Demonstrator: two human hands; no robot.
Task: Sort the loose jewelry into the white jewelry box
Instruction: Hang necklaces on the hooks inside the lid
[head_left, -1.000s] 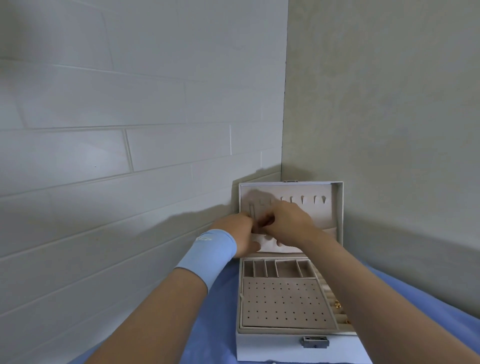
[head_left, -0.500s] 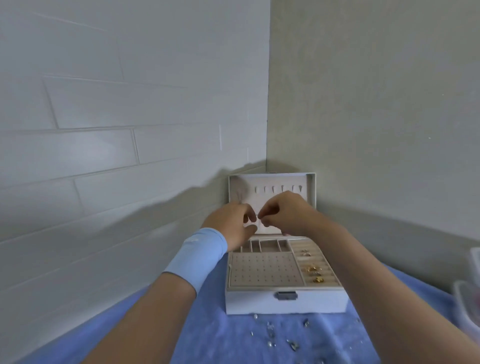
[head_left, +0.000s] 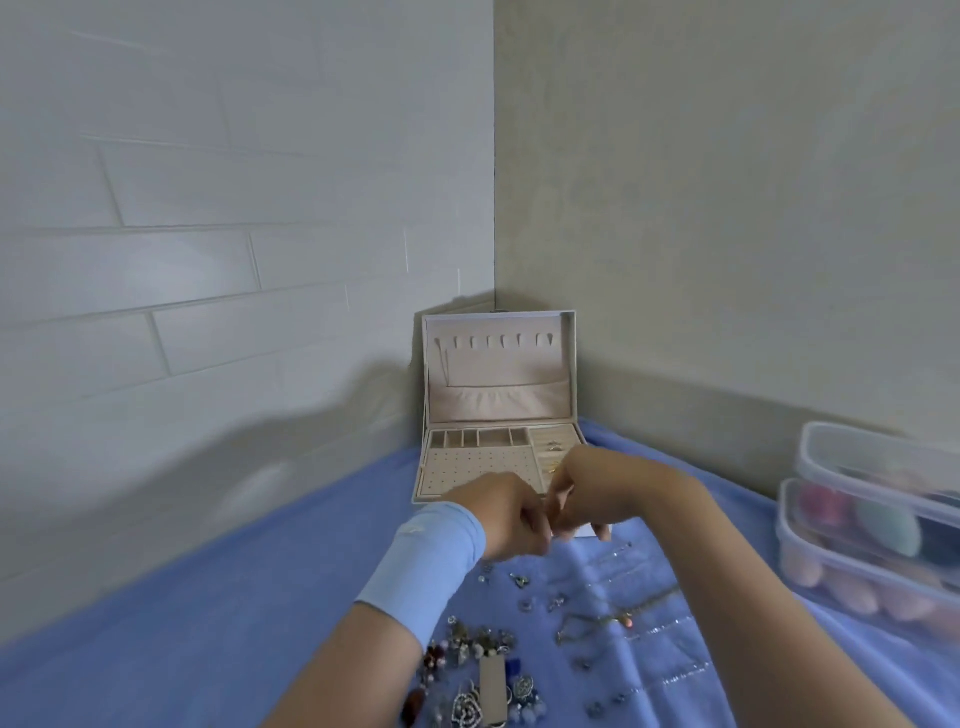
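Note:
The white jewelry box (head_left: 422, 470) stands open in the wall corner, its lid upright. A thin chain (head_left: 445, 364) hangs from the leftmost hook in the lid. Gold rings (head_left: 554, 445) sit in the ring rolls at the right. My left hand (head_left: 511, 519), with a light blue wristband, and my right hand (head_left: 589, 493) meet fingertip to fingertip low over the box's front edge. Both have curled fingers and are blurred. Whether they pinch anything is hidden. Loose jewelry (head_left: 478, 660) lies on the blue cloth near me, with thin chains (head_left: 623, 618) to its right.
Two stacked clear plastic containers (head_left: 872, 525) with coloured items stand at the right edge. The blue cloth (head_left: 249, 597) covers the surface. Walls close in behind and to the left of the box.
Both hands have drawn back from the hooks in the lid and come down in front of the box. The view has pulled back, so the loose jewelry and containers now show.

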